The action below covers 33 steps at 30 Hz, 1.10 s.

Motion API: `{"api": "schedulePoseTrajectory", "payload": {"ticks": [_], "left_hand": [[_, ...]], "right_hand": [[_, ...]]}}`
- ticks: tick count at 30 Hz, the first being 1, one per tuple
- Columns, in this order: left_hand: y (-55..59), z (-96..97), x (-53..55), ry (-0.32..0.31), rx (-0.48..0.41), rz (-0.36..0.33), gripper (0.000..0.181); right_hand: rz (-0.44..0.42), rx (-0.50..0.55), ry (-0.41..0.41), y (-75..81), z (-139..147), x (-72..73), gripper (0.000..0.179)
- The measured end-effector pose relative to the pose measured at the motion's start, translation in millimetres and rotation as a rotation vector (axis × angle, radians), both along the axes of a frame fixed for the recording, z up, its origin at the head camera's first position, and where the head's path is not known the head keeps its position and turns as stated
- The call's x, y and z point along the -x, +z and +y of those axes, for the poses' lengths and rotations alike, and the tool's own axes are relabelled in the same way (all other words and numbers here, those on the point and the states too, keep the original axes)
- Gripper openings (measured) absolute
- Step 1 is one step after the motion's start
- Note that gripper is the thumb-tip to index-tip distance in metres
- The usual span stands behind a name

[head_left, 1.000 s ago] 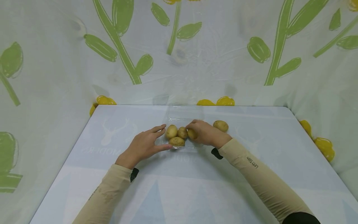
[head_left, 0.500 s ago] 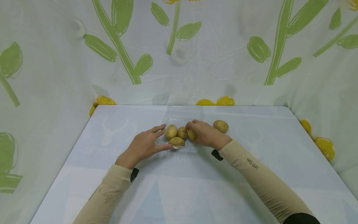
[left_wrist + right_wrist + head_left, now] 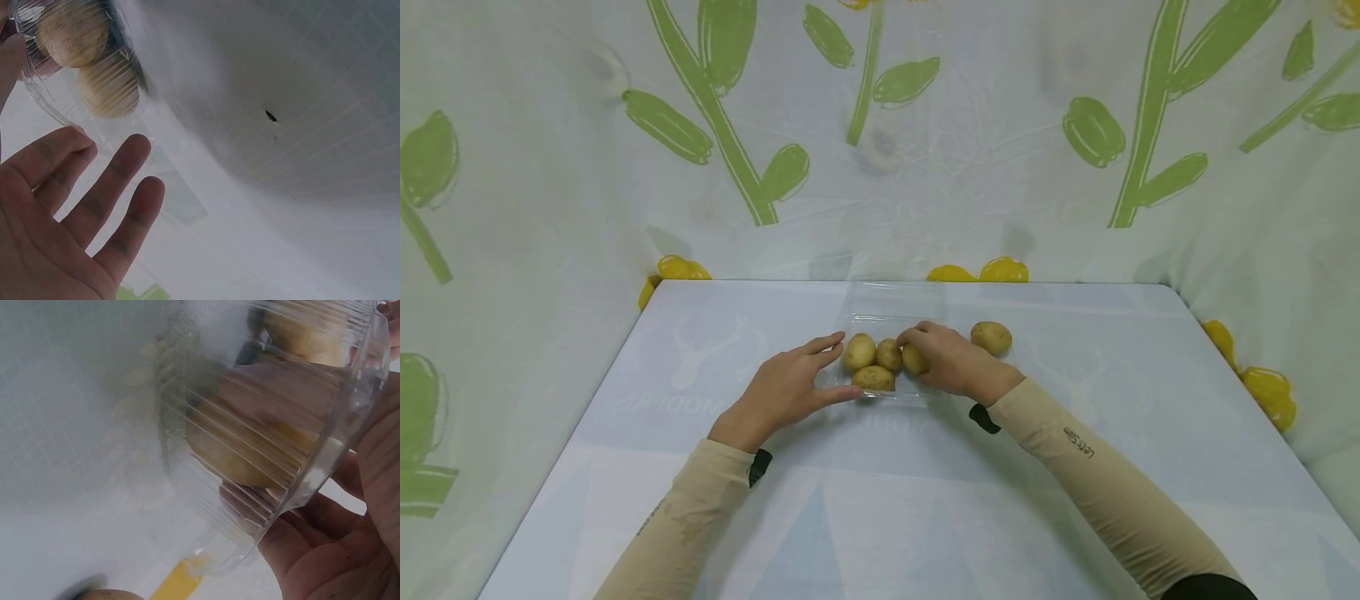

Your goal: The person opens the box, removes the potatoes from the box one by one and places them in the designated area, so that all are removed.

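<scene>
On the far part of the table sits a clear plastic clamshell box [image 3: 917,397], its lid [image 3: 898,300] folded back. Three potatoes lie in its left half: one at the left wall [image 3: 859,353], one at the middle [image 3: 888,356] and one along the front [image 3: 873,378]. My right hand [image 3: 955,358] reaches over the rim and holds another potato [image 3: 247,450] inside the right half, partly covered by the fingers. With fingers spread, my left hand [image 3: 782,385] steadies the box's left side; its thumb [image 3: 842,393] lies along the front rim, fingertips at the left wall.
One loose potato [image 3: 991,338] lies on the table to the right of the box, just beyond my right hand. Behind the table's far edge [image 3: 760,281] hangs a curtain [image 3: 970,167] printed with green stems and leaves.
</scene>
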<state>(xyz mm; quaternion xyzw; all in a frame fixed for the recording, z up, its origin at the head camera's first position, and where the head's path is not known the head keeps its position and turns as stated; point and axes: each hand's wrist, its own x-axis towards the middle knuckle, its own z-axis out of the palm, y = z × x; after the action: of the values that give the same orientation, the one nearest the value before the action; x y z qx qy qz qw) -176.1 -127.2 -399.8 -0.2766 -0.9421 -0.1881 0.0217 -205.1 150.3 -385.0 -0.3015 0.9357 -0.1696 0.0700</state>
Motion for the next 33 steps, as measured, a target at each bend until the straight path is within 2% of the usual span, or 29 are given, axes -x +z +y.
{"api": "schedulePoseTrajectory", "payload": {"ticks": [9,19,33], "left_hand": [[-0.6,0.0,0.3,0.008,0.001,-0.003,0.082],[-1.6,0.1,1.2,0.007,0.006,0.009,0.083],[-0.7,0.9,1.3,0.01,0.019,-0.004,0.083]], "right_hand": [[0.047,0.046,0.011,-2.7,3,-2.5,0.045],[0.196,0.181,0.049,0.6,12,-7.0,0.054],[0.207,0.278,-0.031,14.3,28,-10.9,0.055]]}}
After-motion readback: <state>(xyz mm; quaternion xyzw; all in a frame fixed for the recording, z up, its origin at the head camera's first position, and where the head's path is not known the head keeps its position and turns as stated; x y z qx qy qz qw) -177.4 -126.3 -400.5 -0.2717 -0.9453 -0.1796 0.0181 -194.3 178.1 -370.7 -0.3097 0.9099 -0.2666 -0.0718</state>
